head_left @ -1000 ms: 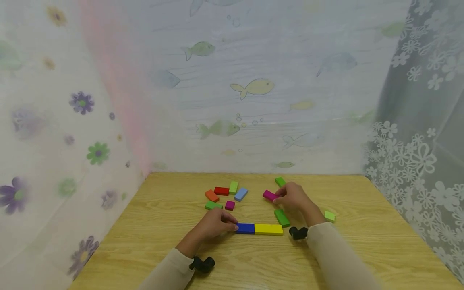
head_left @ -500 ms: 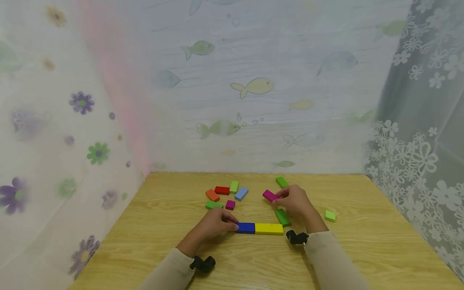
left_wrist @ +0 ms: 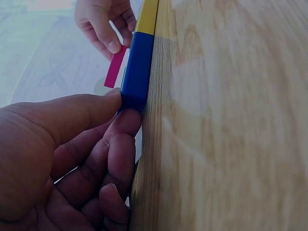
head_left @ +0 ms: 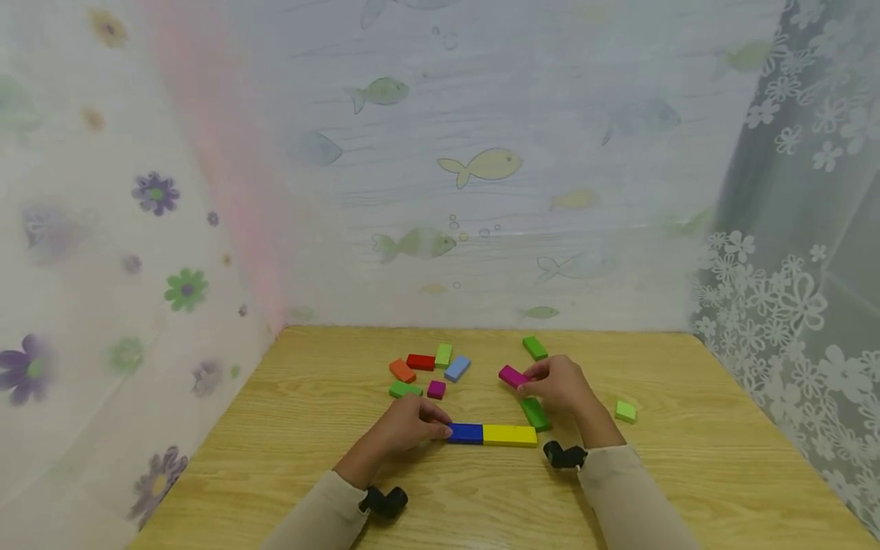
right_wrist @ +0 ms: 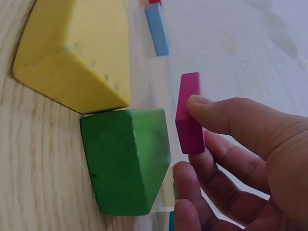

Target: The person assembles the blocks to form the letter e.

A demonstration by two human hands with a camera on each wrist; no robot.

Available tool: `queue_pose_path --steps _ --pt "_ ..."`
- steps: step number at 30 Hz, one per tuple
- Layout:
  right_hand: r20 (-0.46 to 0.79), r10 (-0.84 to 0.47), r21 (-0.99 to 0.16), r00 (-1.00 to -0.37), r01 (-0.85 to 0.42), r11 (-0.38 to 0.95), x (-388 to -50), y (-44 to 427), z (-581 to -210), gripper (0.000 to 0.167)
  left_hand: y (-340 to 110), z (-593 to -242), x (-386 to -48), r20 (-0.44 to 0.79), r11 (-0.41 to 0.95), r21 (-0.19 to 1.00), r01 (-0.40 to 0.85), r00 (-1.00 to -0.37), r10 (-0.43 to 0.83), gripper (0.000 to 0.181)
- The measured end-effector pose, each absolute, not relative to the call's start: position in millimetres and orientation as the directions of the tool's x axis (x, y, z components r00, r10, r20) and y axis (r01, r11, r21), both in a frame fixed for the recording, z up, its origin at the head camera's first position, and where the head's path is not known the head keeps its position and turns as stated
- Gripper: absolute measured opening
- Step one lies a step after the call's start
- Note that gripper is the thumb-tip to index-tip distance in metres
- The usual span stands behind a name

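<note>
My left hand (head_left: pixel 399 431) pinches the near end of a blue block (head_left: pixel 467 434) between thumb and fingers. End to end with it lies a yellow block (head_left: pixel 509 435), the two making one straight row on the table. My right hand (head_left: pixel 560 388) holds a magenta block (head_left: pixel 512 376) by its right end, thumb on one side and fingers on the other; the right wrist view shows the magenta block (right_wrist: pixel 190 115) raised off the table. Just under that hand, a green block (head_left: pixel 535 414) lies slanted, close to the yellow block's far right corner.
Behind the left hand lie loose blocks: orange (head_left: pixel 402 371), red (head_left: pixel 421 362), lime (head_left: pixel 443 355), light blue (head_left: pixel 457 368), green (head_left: pixel 406 389) and a small magenta cube (head_left: pixel 436 389). Another green block (head_left: pixel 535 348) is beyond the right hand. A lime block (head_left: pixel 626 411) sits at the right.
My right hand has drawn slightly toward me with the magenta block in its fingers, uncovering more of the far green block. The left hand has stayed on the blue block.
</note>
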State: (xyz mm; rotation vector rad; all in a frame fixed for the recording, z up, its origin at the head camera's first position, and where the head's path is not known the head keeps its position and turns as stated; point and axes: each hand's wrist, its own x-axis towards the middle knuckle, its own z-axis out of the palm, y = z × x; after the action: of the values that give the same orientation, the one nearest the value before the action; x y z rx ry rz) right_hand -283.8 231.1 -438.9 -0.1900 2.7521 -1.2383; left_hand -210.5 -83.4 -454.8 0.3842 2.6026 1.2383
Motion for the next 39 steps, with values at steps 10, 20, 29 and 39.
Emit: queue_pose_path --steps 10,20,29,39 --pt "-0.051 -0.194 -0.727 -0.980 -0.097 0.680 -283.9 231.9 -442.4 0.025 -83.3 -455.0 -210.2 -0.095 0.608 0.782 0.138 -0.938 0.334 0.013" --pt "-0.051 -0.202 -0.722 -0.978 -0.103 0.684 -283.8 229.6 -444.5 0.023 -83.8 -456.5 -212.3 -0.089 0.608 0.781 0.146 -0.937 0.339 0.012" --pt "-0.052 -0.196 -0.717 -0.979 -0.100 0.690 -284.3 227.2 -446.6 0.024 -84.3 -457.3 -213.1 -0.087 0.609 0.780 0.148 -0.937 0.339 0.012" --pt "-0.061 -0.189 -0.716 -0.980 -0.089 0.692 -284.2 225.3 -451.1 0.025 -84.4 -456.5 -211.8 -0.093 0.607 0.782 0.141 -0.937 0.338 0.012"
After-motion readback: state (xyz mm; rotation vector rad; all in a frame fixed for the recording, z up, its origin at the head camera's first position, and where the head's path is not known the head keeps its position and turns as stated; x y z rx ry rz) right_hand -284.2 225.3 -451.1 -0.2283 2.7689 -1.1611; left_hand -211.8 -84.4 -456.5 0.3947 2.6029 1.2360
